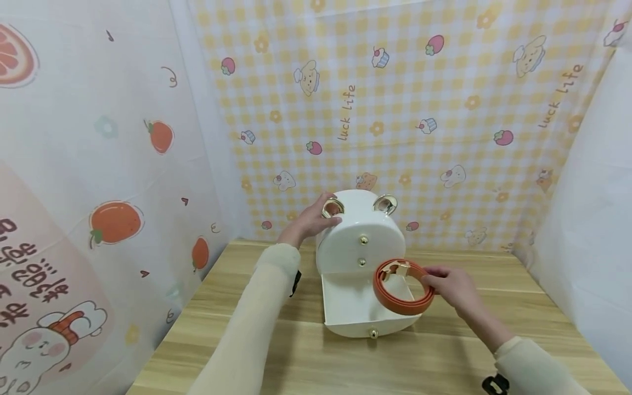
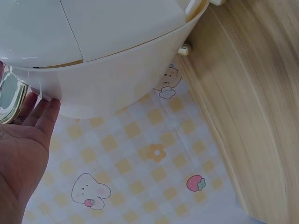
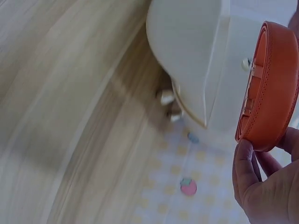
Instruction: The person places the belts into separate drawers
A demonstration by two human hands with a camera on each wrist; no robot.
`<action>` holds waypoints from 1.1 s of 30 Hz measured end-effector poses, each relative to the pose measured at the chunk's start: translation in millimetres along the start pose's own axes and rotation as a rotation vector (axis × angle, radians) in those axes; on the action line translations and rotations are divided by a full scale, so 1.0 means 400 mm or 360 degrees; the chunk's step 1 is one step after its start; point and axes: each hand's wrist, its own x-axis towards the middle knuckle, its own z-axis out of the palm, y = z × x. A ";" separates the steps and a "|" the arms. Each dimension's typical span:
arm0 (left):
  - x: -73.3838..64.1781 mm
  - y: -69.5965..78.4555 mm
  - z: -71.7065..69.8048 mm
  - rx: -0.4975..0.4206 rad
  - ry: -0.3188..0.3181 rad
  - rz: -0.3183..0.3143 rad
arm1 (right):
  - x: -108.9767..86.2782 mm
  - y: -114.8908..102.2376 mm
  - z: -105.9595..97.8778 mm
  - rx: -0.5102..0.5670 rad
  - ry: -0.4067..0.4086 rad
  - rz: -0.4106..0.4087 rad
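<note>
A white storage box (image 1: pixel 360 227) with gold bear ears and gold knobs stands on the table, its lower drawer (image 1: pixel 340 304) pulled out toward me. My left hand (image 1: pixel 312 219) rests on the box's upper left, around the left ear (image 1: pixel 333 207); in the left wrist view, its fingers (image 2: pixel 46 119) lie fairly straight against the white side. With fingers and thumb, my right hand (image 1: pixel 454 288) pinches the right edge of a coiled orange belt (image 1: pixel 405 304) with a gold buckle (image 1: pixel 397 267). The belt is over the right part of the drawer and hides some of it.
The box stands on a wood-grain table (image 1: pixel 469 351). A yellow checked cloth (image 1: pixel 419 159) hangs close behind it, with a printed white cloth (image 1: pixel 123 164) at the left and a plain white one (image 1: pixel 597 219) at the right.
</note>
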 end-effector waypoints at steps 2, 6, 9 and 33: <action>0.001 -0.002 0.002 0.0004 -0.0001 -0.0004 | 0.004 -0.008 0.025 0.0021 -0.0012 -0.0010; 0.002 -0.003 0.004 0.0005 0.0008 -0.0010 | 0.010 -0.021 0.073 0.0045 -0.0024 -0.0032; 0.002 -0.002 0.007 0.0018 -0.0003 0.0000 | 0.012 -0.023 0.107 0.0063 -0.0030 -0.0027; 0.004 0.000 0.004 0.0032 0.0004 -0.0001 | 0.015 -0.034 0.211 -0.0147 0.0172 -0.0206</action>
